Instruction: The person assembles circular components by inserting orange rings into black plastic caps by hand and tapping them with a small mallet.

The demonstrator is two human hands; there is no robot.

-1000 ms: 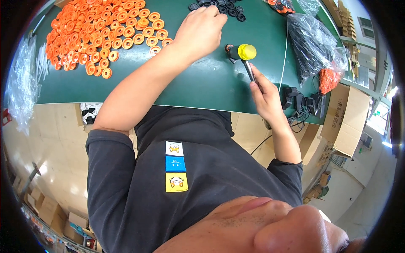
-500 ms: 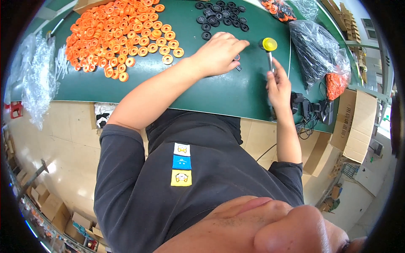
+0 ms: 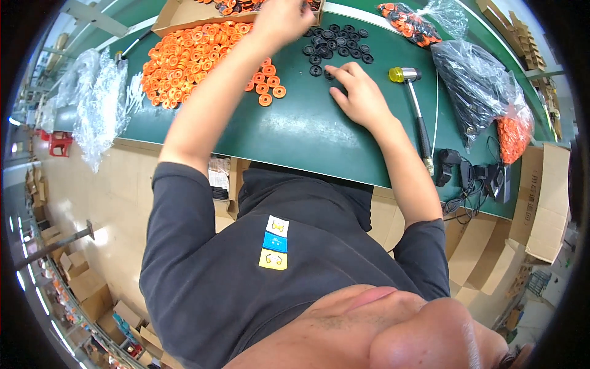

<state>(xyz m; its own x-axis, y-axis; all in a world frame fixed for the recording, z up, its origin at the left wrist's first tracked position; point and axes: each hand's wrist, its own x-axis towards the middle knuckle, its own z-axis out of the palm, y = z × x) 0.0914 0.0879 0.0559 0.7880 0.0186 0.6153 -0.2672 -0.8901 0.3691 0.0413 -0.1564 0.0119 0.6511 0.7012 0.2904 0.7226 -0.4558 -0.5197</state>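
My left hand [image 3: 283, 23] is over the near right edge of a cardboard box [image 3: 175, 23] holding orange-and-black wheels. Its fingers are curled, and a small dark thing shows at them, too hidden to name. My right hand [image 3: 362, 98] reaches over the green table, thumb and index finger apart. The index fingertip touches a black disc [image 3: 329, 75] at the near side of a group of black discs [image 3: 335, 44]. A mallet [image 3: 419, 117] with a yellow face and dark handle lies right of this hand. Orange wheel rims [image 3: 193, 58] are heaped beneath my left forearm.
At the right lie clear bags of black parts [image 3: 470, 86] and orange parts [image 3: 515, 136], with black adapters and cables [image 3: 470, 178] nearer. Another bag of orange-and-black wheels [image 3: 409, 23] is at the back. Crumpled clear plastic [image 3: 101, 104] hangs over the left edge.
My right hand has let go of the mallet, now lying on the table, and moved left to the black discs. My left hand has moved away and up to the box.
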